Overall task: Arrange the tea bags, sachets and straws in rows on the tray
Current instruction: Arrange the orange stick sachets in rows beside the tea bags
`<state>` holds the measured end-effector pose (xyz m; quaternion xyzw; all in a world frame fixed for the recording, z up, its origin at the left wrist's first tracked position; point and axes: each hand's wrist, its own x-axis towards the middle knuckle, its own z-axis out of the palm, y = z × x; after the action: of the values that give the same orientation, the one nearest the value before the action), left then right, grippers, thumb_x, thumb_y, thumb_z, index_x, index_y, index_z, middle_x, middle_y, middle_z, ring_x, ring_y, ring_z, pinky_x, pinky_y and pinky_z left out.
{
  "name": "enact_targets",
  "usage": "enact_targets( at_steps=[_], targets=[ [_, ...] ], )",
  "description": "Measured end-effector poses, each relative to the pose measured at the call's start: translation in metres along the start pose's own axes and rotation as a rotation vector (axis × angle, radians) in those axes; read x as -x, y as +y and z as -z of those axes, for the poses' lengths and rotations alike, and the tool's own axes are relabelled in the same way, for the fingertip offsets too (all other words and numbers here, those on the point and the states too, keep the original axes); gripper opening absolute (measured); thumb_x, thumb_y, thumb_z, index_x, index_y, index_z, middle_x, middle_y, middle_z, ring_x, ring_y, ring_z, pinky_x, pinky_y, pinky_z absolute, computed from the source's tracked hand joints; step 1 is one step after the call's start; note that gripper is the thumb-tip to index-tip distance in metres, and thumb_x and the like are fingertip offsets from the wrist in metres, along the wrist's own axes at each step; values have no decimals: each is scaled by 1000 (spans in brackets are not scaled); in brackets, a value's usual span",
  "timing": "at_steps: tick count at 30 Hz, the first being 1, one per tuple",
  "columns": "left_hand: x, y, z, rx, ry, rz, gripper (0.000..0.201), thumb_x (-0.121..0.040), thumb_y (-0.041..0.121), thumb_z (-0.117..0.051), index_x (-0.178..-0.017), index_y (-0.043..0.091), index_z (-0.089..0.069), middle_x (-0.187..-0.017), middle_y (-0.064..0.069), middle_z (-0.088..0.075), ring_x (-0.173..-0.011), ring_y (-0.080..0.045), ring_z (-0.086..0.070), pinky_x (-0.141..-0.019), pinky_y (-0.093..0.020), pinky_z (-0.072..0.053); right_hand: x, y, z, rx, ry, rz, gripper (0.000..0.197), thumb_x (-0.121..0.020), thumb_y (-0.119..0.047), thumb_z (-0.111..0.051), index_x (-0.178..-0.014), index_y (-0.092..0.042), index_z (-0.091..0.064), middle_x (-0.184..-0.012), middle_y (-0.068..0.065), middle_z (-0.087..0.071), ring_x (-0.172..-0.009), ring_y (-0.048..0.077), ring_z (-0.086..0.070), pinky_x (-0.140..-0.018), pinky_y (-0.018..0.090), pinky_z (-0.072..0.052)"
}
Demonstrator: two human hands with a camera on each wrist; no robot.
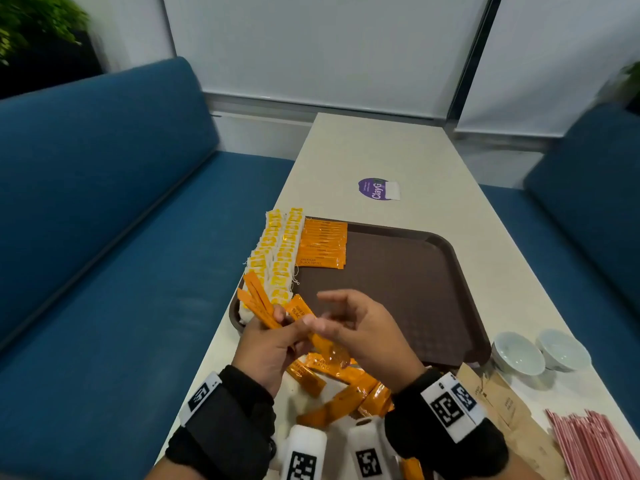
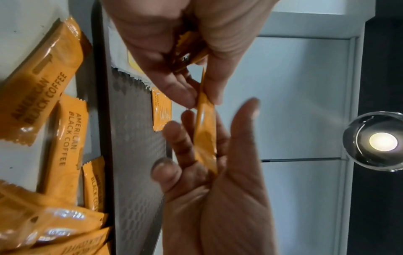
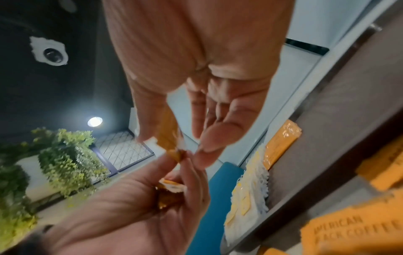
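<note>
At the left edge of the brown tray (image 1: 398,278), two rows of yellow-and-white tea bags (image 1: 277,258) run front to back, with a stacked row of orange coffee sachets (image 1: 322,244) just beside them on the right. Near the tray's front left corner, the left hand (image 1: 268,348) is raised off the table (image 1: 374,150), wrist low and fingers curled round a fanned bunch of orange sachets (image 1: 258,303) that point up and away from the person. The thumb and forefinger pinch one further sachet (image 1: 302,311), which slants down to the right hand (image 1: 363,332). That hand is held palm-in, its fingers loosely spread and half bent, and the sachet lies against its thumb and palm; whether it actually grips it, I cannot tell. Below both wrists, loose sachets (image 1: 341,386) lie scattered on the table. Further right sit brown paper packets (image 1: 498,400), two white bowls (image 1: 540,351) and red-striped straws (image 1: 592,445).
</note>
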<state>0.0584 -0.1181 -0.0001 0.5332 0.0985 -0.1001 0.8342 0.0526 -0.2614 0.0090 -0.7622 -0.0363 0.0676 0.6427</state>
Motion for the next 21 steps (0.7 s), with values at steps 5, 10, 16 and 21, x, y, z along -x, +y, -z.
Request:
enact_targets(
  at_steps=[5,10,16,21],
  targets=[
    [-12,-1,3,-21,63,-18,20,-87,8,-58,-69,16,-60,-63,0,-62,-64,-19,-63,-54,-30,-57,-19,-9,6,62,-10,-108,10,-82,-3,-69,-86,-10,-64,-70,2,-64,-51,5,-56,-44,19,-44],
    [-15,-10,25,-156,69,155,37,-76,44,-58,-67,9,-49,-52,-3,-48,-50,-15,-56,-48,-27,-51,-104,8,50,547,201,-142,10,-82,-20,-72,-91,-18,-70,-88,1,-70,-83,12,-62,-85,31,-50],
    [-7,-11,39,-193,16,225,51,-64,58,-49,-79,9,-48,-47,-5,-48,-43,-19,-55,-51,-29,-52,-171,21,52,775,19,-294,16,-81,-21,-73,-96,-13,-69,-107,4,-66,-104,18,-60,-92,31,-47],
    [-7,-8,45,-216,0,230,59,-72,61,-38,-86,6,-53,-51,-8,-52,-49,-21,-57,-56,-32,-53,-192,26,37,863,-26,-360,26,-80,-28,-74,-100,-13,-68,-115,4,-62,-109,20,-58,-92,30,-45]
  ],
)
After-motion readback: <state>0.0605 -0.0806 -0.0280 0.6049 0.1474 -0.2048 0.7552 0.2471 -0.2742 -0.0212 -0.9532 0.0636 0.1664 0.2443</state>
